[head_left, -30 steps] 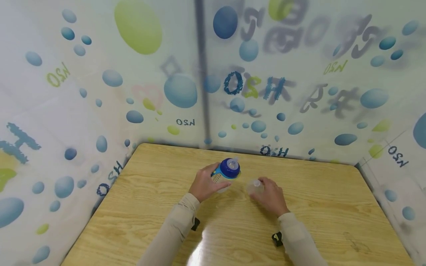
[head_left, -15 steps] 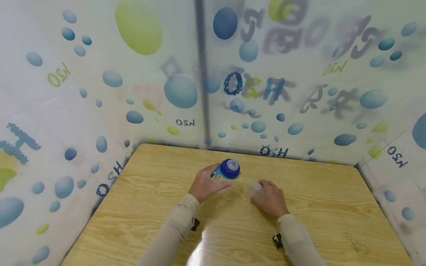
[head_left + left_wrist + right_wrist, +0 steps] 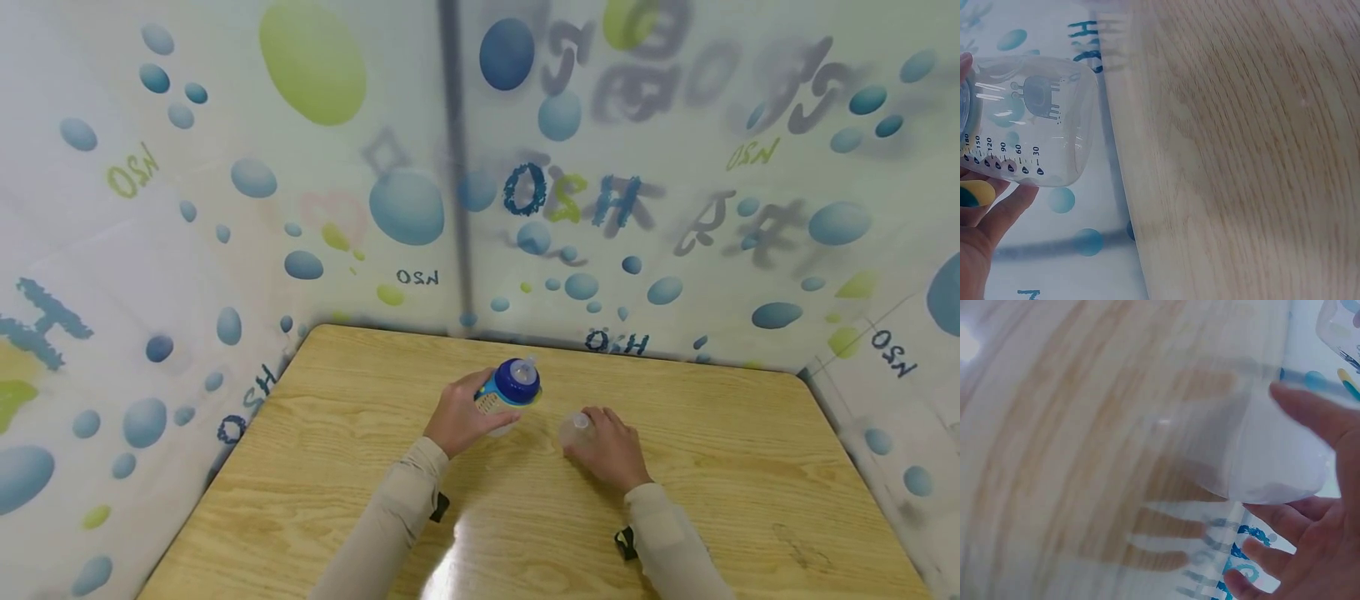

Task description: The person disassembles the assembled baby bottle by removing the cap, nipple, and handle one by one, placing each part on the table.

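A baby bottle (image 3: pixel 517 382) with a dark blue collar and a clear teat is held tilted in my left hand (image 3: pixel 456 418) above the table. Its clear body (image 3: pixel 1035 119), printed with a measuring scale and an animal figure, fills the left of the left wrist view; no liquid shows inside. To the right, my right hand (image 3: pixel 611 450) grips a clear dome-shaped cap (image 3: pixel 576 430) low over the tabletop. In the right wrist view this cap (image 3: pixel 1272 456) lies between thumb and fingers; whether it touches the wood I cannot tell.
Under both hands is a light wooden table (image 3: pixel 300 475) with rounded far corners. A pale wall covering (image 3: pixel 337 167) printed with blue and green drops encloses its far and side edges. Black straps (image 3: pixel 626 543) sit at the wrists.
My right hand and the clear cap have shifted very slightly toward me, then stayed almost still. The left hand and the bottle have hardly moved.
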Tool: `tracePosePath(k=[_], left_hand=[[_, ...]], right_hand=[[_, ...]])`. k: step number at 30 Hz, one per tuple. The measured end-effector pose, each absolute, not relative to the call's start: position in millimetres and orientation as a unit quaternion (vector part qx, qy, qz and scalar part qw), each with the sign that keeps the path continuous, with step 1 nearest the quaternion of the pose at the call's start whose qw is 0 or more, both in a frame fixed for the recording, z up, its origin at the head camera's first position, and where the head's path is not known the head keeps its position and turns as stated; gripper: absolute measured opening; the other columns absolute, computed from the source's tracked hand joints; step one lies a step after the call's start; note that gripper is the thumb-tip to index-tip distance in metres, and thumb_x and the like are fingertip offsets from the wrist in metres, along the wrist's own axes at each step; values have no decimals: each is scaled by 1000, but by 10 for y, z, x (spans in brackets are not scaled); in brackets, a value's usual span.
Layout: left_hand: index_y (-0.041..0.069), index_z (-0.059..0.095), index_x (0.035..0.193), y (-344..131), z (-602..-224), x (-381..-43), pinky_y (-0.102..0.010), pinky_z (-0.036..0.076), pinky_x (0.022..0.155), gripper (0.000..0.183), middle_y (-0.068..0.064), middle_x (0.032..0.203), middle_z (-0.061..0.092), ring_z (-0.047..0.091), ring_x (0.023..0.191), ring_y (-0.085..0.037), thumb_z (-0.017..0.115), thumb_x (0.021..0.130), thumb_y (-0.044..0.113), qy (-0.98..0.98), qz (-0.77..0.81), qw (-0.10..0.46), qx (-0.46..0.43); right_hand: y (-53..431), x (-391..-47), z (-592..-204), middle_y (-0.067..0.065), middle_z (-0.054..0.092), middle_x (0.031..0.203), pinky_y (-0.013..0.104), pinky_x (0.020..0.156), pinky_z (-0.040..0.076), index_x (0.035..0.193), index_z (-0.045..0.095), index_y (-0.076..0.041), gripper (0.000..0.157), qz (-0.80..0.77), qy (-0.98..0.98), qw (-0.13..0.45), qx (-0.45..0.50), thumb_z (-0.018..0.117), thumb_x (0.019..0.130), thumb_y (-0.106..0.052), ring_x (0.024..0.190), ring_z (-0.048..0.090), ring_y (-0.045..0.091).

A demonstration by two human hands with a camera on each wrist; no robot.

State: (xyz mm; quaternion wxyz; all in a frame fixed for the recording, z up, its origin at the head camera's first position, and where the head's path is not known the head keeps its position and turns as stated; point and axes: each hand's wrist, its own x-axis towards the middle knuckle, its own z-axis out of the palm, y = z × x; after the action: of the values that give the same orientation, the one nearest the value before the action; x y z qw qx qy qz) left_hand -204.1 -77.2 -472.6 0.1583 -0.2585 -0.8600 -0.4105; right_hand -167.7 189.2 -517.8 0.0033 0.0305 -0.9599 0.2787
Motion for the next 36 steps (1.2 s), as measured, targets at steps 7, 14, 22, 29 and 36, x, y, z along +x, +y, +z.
tracePosePath(k=[7,14,22,29,36], left_hand=[[-2,64,126,-770,-4746,-2028,-34,58,76,69,-14,111,72,70,93,-22,91,72,32,-856,-419,155,-260],[-1,66,124,-752,-4775,-1989,-31,57,79,68,-13,111,72,71,95,-21,91,71,33,-847,-434,145,-270],[1,67,120,-718,-4764,-1970,-25,56,69,64,-11,104,73,69,84,-16,91,72,36,-850,-416,155,-284],[-1,68,119,-691,-4755,-1940,-27,57,69,65,-13,105,73,70,84,-18,92,70,35,-849,-406,174,-289],[0,67,119,-685,-4748,-1948,-28,57,71,65,-12,107,73,70,86,-18,91,71,35,-850,-399,178,-294]], right_hand=[[1763,-1686,-5017,25,34,154,69,110,21,149,42,-5,73,351,-936,13,12,68,92,-42,143,27,46],[1498,-1661,-4798,14,58,137,59,107,34,141,52,-4,46,524,-845,98,40,57,103,-30,133,45,33],[1265,-1656,-4668,10,58,138,60,108,35,139,56,-9,58,568,-815,94,61,65,95,-46,132,48,31],[1192,-1657,-4620,12,59,136,57,105,41,138,57,-8,63,557,-823,96,53,73,89,-44,127,54,30],[1184,-1647,-4576,12,61,133,56,106,40,137,58,-5,62,554,-823,113,61,76,89,-39,125,56,30]])
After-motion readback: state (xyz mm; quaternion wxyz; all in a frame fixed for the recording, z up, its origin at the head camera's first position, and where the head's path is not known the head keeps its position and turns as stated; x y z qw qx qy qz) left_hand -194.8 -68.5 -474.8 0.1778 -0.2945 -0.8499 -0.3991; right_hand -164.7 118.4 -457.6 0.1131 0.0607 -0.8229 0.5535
